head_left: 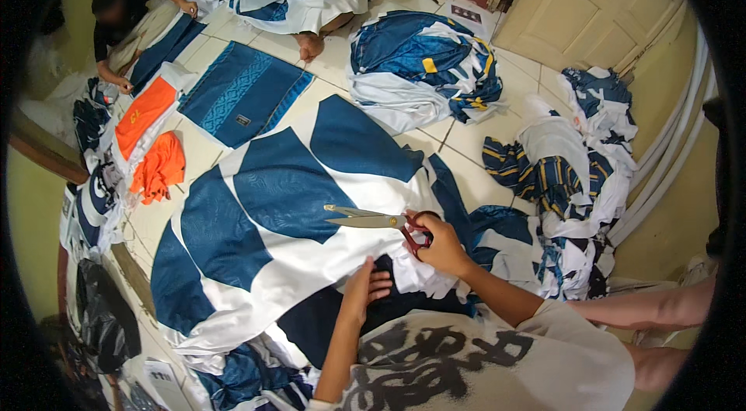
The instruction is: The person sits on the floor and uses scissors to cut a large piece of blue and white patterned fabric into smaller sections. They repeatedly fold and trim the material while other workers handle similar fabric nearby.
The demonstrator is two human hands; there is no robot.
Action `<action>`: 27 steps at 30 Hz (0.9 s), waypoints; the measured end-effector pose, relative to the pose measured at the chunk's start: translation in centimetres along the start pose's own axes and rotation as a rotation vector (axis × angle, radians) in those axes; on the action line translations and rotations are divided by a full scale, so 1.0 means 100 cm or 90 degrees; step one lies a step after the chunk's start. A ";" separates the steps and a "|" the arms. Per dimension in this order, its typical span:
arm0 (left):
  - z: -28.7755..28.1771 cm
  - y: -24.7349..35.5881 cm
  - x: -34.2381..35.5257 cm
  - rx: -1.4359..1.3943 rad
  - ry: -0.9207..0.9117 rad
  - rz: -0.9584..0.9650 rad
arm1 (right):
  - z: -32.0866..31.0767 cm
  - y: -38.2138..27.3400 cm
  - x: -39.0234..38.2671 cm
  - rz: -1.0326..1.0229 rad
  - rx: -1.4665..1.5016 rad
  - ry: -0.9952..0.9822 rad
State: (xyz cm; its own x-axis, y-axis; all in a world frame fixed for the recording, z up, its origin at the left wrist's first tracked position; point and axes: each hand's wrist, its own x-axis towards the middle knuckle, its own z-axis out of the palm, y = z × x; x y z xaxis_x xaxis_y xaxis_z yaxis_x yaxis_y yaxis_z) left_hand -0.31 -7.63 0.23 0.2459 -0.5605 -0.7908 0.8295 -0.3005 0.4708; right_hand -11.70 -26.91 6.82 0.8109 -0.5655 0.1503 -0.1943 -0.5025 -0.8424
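Red-handled scissors [380, 221] are in my right hand [444, 244], its fingers wrapped round the handles. Their blades stand slightly parted and point left, above a large sheet of white fabric [291, 257] printed with blue panels [284, 178]. The sheet lies spread in front of me. My left hand [364, 289] is at the sheet's near edge, beside dark navy cloth [315, 322]. Its thumb and fingers are apart, and I see nothing held in them. Bunched white cloth [412, 271] lies just under my right hand.
A folded blue patterned cloth [245, 92] lies on the tiles. Piles of blue, white and yellow fabric [427, 57] stand beyond and to the right. Orange pieces [158, 166] lie left. A co-worker [124, 22] handles cloth at far left; another person's hands hold fabric at the top.
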 end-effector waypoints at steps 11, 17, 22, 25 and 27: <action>0.031 0.004 0.009 -0.382 -0.116 0.305 | -0.054 -0.035 -0.069 0.317 0.473 -0.304; 0.059 0.055 0.042 -0.477 -0.307 0.205 | -0.069 -0.055 -0.100 0.507 0.672 -0.545; 0.080 0.061 0.017 -0.686 -0.295 0.159 | -0.065 -0.084 -0.117 0.623 0.824 -0.424; 0.094 0.049 -0.009 -0.695 -0.301 0.185 | -0.053 -0.099 -0.114 0.660 0.884 -0.346; 0.102 0.032 -0.026 -0.523 -0.230 0.263 | -0.048 -0.105 -0.107 0.684 0.871 -0.326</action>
State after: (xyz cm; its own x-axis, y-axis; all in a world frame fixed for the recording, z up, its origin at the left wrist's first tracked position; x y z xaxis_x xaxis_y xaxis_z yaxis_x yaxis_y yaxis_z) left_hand -3.40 -14.97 7.82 0.5396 -0.7439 -0.3943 0.8371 0.5239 0.1573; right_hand -21.00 -18.76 16.55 0.7747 0.1221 -0.6205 -0.3634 0.8889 -0.2789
